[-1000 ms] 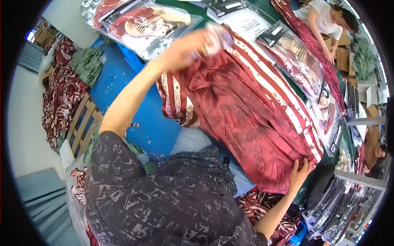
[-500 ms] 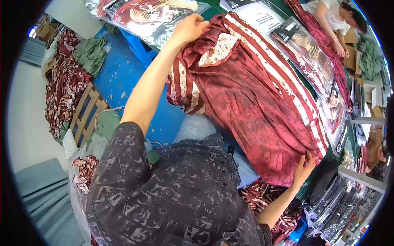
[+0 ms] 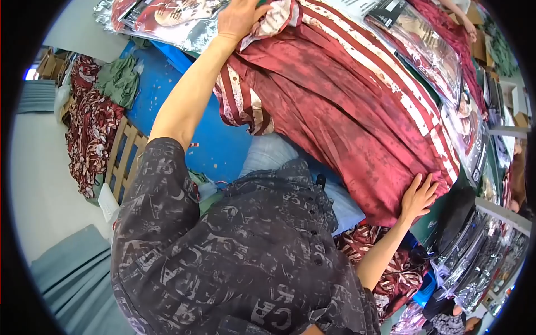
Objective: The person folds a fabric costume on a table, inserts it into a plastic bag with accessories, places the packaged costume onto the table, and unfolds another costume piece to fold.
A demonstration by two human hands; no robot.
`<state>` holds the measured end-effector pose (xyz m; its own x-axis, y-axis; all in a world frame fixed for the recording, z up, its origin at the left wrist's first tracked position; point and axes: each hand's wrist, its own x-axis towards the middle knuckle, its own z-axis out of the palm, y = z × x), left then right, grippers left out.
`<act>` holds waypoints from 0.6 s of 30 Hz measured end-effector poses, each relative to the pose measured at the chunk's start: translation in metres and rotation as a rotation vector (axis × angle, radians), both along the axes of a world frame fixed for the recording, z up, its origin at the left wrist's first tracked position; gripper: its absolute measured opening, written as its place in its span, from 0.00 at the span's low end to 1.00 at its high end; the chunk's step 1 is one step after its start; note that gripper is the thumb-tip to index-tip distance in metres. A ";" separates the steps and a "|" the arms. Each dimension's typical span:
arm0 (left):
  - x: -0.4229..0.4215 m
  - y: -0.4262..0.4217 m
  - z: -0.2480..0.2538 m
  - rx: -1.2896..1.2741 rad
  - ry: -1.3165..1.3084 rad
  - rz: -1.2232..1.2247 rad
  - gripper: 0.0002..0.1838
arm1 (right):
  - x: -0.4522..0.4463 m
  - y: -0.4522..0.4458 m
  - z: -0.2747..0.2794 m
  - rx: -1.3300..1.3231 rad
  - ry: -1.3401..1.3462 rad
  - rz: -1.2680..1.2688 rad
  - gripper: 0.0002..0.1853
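Compared with the earlier frame, the red garment point(image 3: 335, 106) is now being spread flatter, and its pale inner patch point(image 3: 276, 19) is being shown at the upper end instead of being folded down over the red cloth. The left hand point(image 3: 240, 19) is being held beside this patch, over the garment's upper end; whether the fingers are being closed on the fabric cannot be told. The right hand point(image 3: 419, 196) is being laid flatter on the lower end, with its fingers being kept apart and no cloth being clamped. The garment is being supported on the green table point(image 3: 429, 230), in front of the torso, with its striped band point(image 3: 385, 72) being turned to the far side.

The far side is being bordered closely by plastic-packed garments point(image 3: 430, 53), and space there is being limited. More clear packages point(image 3: 178, 17) are being kept beyond the left hand and are being partly hidden by it. A dark object point(image 3: 455, 215) is being located just beside the lower end. A co-worker's hand point(image 3: 469, 29) is being seen well apart, at the upper right.
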<state>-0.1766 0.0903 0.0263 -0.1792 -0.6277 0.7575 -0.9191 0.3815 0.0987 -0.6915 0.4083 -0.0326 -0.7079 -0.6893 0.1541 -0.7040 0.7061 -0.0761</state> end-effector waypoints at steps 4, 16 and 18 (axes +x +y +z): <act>-0.002 0.002 0.001 -0.083 -0.033 -0.023 0.12 | 0.004 -0.008 0.012 0.030 -0.016 0.010 0.33; -0.016 0.024 0.049 -0.206 -0.120 -0.487 0.13 | 0.011 -0.004 0.022 -0.137 -0.037 0.215 0.32; -0.021 0.032 0.048 -0.177 -0.215 -0.358 0.13 | 0.003 -0.001 0.022 -0.244 0.067 0.249 0.32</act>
